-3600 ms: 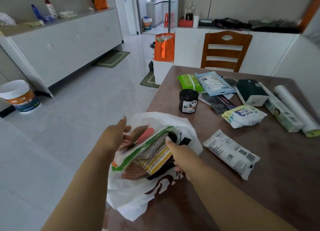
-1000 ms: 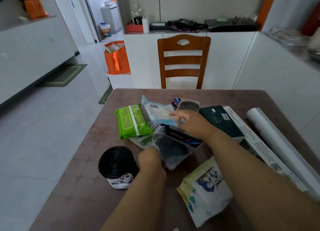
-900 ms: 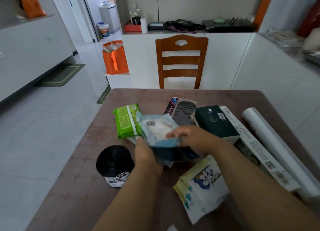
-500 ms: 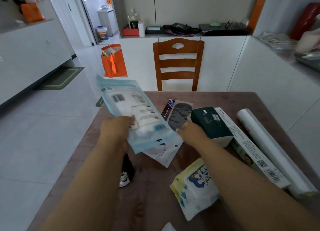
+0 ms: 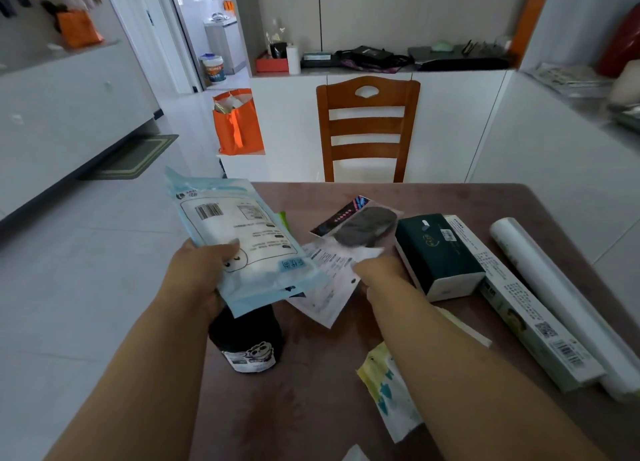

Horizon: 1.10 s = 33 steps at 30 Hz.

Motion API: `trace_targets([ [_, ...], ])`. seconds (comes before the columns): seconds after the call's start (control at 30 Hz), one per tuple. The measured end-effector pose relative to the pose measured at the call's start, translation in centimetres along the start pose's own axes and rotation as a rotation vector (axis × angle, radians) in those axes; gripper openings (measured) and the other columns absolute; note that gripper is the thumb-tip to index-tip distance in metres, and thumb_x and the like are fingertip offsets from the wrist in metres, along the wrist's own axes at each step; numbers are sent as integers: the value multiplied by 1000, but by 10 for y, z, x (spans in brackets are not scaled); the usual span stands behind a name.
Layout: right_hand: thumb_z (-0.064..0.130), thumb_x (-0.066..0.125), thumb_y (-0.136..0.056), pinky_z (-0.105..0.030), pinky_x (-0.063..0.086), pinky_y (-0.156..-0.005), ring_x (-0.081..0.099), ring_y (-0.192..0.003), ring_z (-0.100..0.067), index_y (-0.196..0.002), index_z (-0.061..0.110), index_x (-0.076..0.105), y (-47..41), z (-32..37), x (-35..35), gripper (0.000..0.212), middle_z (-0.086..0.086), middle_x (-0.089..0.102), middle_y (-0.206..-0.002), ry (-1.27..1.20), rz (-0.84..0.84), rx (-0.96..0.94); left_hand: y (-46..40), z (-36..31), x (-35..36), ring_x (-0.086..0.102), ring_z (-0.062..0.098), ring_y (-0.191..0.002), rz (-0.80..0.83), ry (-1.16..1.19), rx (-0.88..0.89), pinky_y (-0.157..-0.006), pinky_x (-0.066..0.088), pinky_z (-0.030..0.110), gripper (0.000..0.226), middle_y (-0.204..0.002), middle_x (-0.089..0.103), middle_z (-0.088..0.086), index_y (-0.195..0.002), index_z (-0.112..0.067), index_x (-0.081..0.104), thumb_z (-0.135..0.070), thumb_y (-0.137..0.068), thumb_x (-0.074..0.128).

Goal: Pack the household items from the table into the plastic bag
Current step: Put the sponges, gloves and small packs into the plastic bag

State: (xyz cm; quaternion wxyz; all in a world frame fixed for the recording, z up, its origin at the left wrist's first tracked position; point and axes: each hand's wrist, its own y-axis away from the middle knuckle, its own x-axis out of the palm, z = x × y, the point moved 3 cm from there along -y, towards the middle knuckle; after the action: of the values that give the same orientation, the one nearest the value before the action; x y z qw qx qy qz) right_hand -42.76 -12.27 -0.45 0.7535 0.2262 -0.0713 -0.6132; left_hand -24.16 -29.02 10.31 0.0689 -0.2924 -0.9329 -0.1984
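My left hand (image 5: 204,273) grips a light-blue packet (image 5: 239,239) and holds it above the table's left edge. My right hand (image 5: 377,273) pinches the edge of a white flat packet (image 5: 329,284) that lies partly under the blue one. A black bin-bag roll (image 5: 247,339) stands below my left hand. Further back lie a dark sponge packet (image 5: 360,225) and a dark green tissue box (image 5: 436,253). A yellow-white wipes pack (image 5: 391,391) is partly hidden under my right forearm. A sliver of a green pack (image 5: 283,218) shows behind the blue packet. The plastic bag is out of view.
On the brown table (image 5: 311,408), a long printed box (image 5: 519,305) and a white roll (image 5: 554,287) lie along the right side. A wooden chair (image 5: 367,128) stands at the far edge. An orange bag (image 5: 237,125) sits on the floor to the left.
My left hand lifted the light-blue packet off the pile, up and to the left. My right hand let go of it and moved onto the white flat packet.
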Motion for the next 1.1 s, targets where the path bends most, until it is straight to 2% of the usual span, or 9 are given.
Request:
trace_targets([
  [0.2,35,58,-90,-28,50,-57,62,-84,-14,-114,30,52,66,83,-27,25,7,63,-99,-82,82,-297,7,1,3,72,34,-71,60,-83,-14,-49,57,42,41,-100,69,21,-120,-4,56,10,-81,58],
  [0.37,39,43,-96,-25,43,-94,48,-123,-5,-138,37,38,112,93,-10,43,26,54,-124,286,579,-760,27,19,38,71,37,-87,296,79,-260,-68,59,50,41,-103,73,21,-122,-10,61,-38,-97,44],
  [0.43,29,44,-99,-28,34,-106,41,-128,-3,-141,30,42,119,76,-1,42,14,49,-139,466,717,-885,27,21,46,73,30,-87,379,200,-306,-72,59,46,55,-97,76,15,-116,-14,63,-55,-95,34],
  [0.57,46,42,-94,-19,46,-73,56,-76,14,-80,34,61,120,64,0,27,24,65,-81,417,806,-773,26,27,52,68,33,-62,280,-5,-346,-61,58,41,26,-64,71,20,-91,2,59,-16,-98,41],
  [0.67,57,38,-88,-27,52,-73,67,-85,-5,-74,21,63,84,73,-10,46,12,73,-91,142,442,-642,17,23,49,59,39,-83,163,-86,-368,-89,43,56,14,-81,63,24,-93,4,52,-1,-97,40],
  [0.77,38,40,-98,-25,51,-66,67,-77,-14,-91,16,65,15,75,-17,35,-5,72,-96,-30,140,-334,0,12,43,58,40,-88,126,-45,-317,-98,38,60,10,-92,60,24,-98,1,52,2,-95,43],
  [0.87,18,45,-97,-27,48,-65,56,-82,-19,-115,4,59,-39,61,-4,26,-13,63,-107,354,140,-243,-18,6,38,58,36,-76,124,-54,-286,-79,46,57,16,-86,61,23,-107,1,54,2,-94,45],
  [0.97,26,58,-91,-22,36,-51,53,-67,-10,-93,16,62,-64,55,17,11,-8,68,-102,569,22,-364,-39,1,31,60,34,-76,128,-71,-296,-54,52,52,34,-91,63,22,-127,2,49,0,-93,46],
  [1.1,42,78,-70,-32,52,-73,61,-94,-20,-114,23,58,-87,56,50,52,-2,64,-110,792,-10,-517,-62,-4,19,67,39,-72,169,-122,-338,-42,56,48,40,-104,63,26,-132,2,47,-3,-93,48],
])
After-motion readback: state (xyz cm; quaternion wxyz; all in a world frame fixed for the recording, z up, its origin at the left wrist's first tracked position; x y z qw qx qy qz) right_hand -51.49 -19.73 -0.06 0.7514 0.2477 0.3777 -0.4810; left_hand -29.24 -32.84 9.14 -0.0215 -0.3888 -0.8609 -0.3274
